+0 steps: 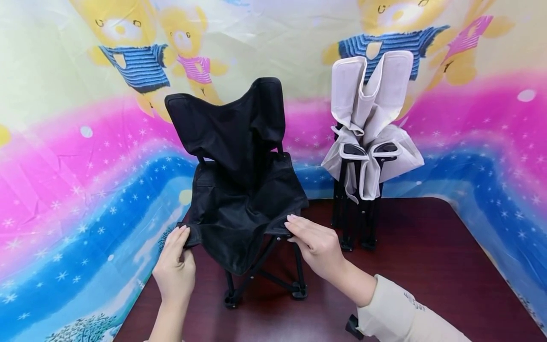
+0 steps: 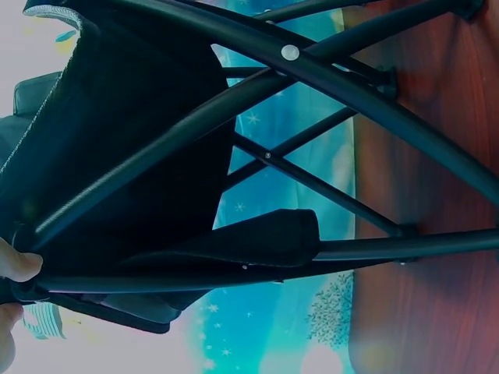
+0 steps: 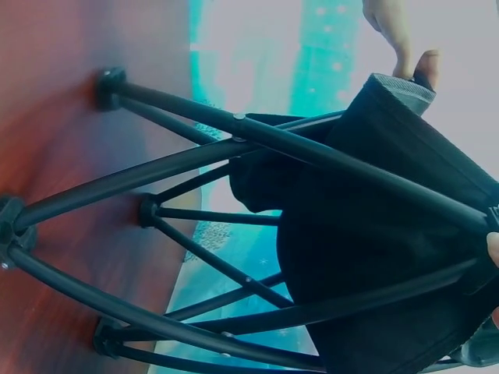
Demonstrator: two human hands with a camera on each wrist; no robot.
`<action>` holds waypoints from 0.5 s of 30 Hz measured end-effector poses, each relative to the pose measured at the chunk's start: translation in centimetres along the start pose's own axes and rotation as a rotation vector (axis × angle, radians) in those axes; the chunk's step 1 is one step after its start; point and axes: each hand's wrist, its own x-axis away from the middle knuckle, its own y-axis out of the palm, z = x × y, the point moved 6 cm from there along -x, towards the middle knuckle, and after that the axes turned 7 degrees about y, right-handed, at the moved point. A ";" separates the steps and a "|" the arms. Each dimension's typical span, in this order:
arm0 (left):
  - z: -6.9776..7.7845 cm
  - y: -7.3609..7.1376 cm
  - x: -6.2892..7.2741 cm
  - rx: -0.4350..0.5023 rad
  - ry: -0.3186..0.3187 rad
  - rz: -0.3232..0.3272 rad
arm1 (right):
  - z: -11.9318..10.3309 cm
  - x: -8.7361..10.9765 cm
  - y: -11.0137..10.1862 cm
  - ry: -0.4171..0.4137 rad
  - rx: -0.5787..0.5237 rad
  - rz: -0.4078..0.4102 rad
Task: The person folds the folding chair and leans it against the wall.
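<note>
A black folding chair [image 1: 239,190] stands partly spread on the table, its fabric seat sagging between the front corners. My left hand [image 1: 176,266] grips the seat's front left corner; in the left wrist view its fingertips [image 2: 19,263] pinch the frame's end. At the front right corner my right hand [image 1: 318,244] pinches the fabric and frame between thumb and fingers. Crossed black tubes [image 3: 238,128] of the legs show under the seat in the right wrist view, where the left hand [image 3: 394,31] also appears at the far corner.
A folded chair with whitish fabric [image 1: 372,123] stands upright at the back right of the dark red table [image 1: 427,266]. A small black object [image 1: 353,327] lies near the right sleeve. Behind hangs a colourful cloth [image 1: 128,123] printed with bears.
</note>
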 end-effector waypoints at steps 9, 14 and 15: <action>0.5 0.2 -0.2 -0.004 -0.015 0.029 | -0.1 -0.3 0.1 0.005 0.003 -0.015; 0.7 0.3 -0.3 -0.008 -0.008 0.038 | -0.2 -0.5 0.1 0.001 0.000 -0.014; 0.8 0.3 -0.4 -0.009 -0.006 0.039 | -0.2 -0.5 0.2 0.001 0.000 -0.015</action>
